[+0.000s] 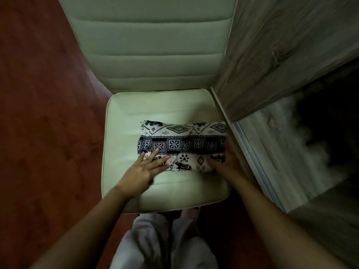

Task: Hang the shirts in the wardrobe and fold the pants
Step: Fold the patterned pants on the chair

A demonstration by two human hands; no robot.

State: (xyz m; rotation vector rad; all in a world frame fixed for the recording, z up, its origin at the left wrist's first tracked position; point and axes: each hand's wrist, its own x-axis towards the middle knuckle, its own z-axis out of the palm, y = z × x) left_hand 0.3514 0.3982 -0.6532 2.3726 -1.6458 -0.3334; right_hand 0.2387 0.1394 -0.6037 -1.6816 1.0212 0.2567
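Black-and-white patterned pants (182, 146), folded into a compact rectangle, lie on the seat of a cream upholstered chair (124, 121). My left hand (143, 167) rests flat on the pants' near left corner with fingers spread. At the near right end of the bundle my right hand (225, 162) presses against the fabric; its fingers are dim and partly blurred, so I cannot see whether they grip the cloth.
The chair's padded back (151, 41) rises beyond the seat. A grey wood-grain wardrobe door (287, 55) stands close on the right, with a dark wardrobe interior (330, 117) behind it. Red-brown wooden floor (42, 113) lies left. My light trouser legs (155, 243) show below.
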